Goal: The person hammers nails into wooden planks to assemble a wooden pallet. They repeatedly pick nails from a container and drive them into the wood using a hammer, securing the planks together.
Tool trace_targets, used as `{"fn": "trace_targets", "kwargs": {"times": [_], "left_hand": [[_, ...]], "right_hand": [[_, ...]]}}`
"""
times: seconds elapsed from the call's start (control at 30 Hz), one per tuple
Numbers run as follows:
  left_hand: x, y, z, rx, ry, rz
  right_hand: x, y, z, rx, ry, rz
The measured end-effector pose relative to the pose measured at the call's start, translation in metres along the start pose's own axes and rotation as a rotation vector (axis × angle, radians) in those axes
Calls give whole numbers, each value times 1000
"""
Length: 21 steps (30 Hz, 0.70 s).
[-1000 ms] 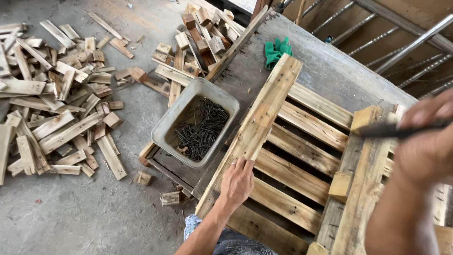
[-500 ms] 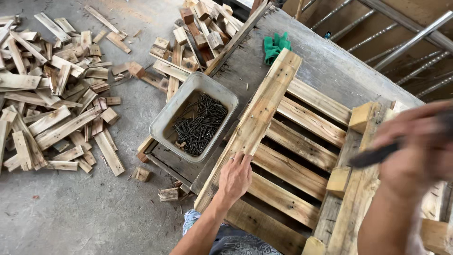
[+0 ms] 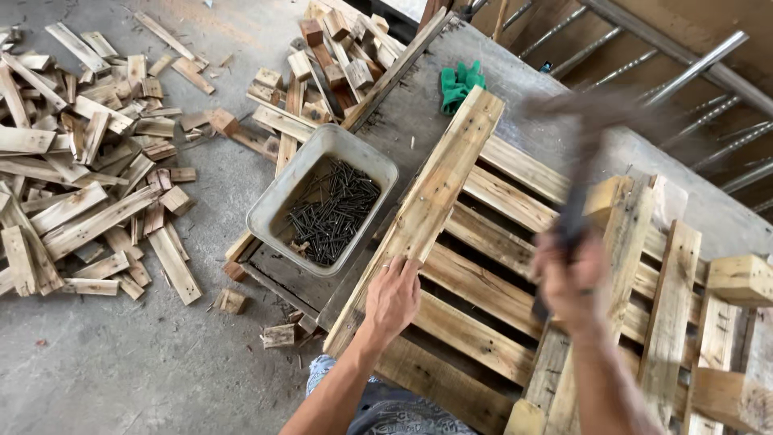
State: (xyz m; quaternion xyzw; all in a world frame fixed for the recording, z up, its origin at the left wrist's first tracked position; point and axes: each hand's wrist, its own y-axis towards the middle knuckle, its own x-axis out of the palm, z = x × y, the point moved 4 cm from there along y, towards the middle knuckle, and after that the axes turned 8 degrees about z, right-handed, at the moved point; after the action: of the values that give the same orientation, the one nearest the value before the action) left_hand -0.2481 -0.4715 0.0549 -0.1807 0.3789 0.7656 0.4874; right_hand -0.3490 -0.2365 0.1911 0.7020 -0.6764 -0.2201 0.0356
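Moved: right hand (image 3: pixel 570 278) has swung the hammer (image 3: pixel 592 137) upright, head blurred above the pallet (image 3: pixel 483 338)
Right hand: fingers clamped around the hammer's dark handle
Left hand: (image 3: pixel 392 296) flat, fingers spread on the long plank (image 3: pixel 431 205)
Plank: pale, rough, lying diagonally along the pallet's left edge
Room: tub of nails (image 3: pixel 326 211) just beside the plank; offcuts (image 3: pixel 88 169) on the floor beyond

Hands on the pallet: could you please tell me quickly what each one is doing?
Left hand: open, flat on the loose plank.
Right hand: closed around the blurred hammer.
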Motion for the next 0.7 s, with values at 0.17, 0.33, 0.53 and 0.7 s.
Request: {"fn": "trace_targets", "kwargs": {"times": [0.17, 0.33, 0.53, 0.7], "left_hand": [[-2, -3, -3, -45, -47, -22], [-13, -3, 1, 57, -112, 137], [-5, 1, -13, -247, -465, 13], [-4, 42, -34, -535, -550, 9]], "right_hand": [[39, 38, -81, -696, 231, 417], [88, -62, 67, 619, -247, -307], [43, -127, 111, 678, -361, -236], [33, -147, 80, 722, 44, -6]]}}
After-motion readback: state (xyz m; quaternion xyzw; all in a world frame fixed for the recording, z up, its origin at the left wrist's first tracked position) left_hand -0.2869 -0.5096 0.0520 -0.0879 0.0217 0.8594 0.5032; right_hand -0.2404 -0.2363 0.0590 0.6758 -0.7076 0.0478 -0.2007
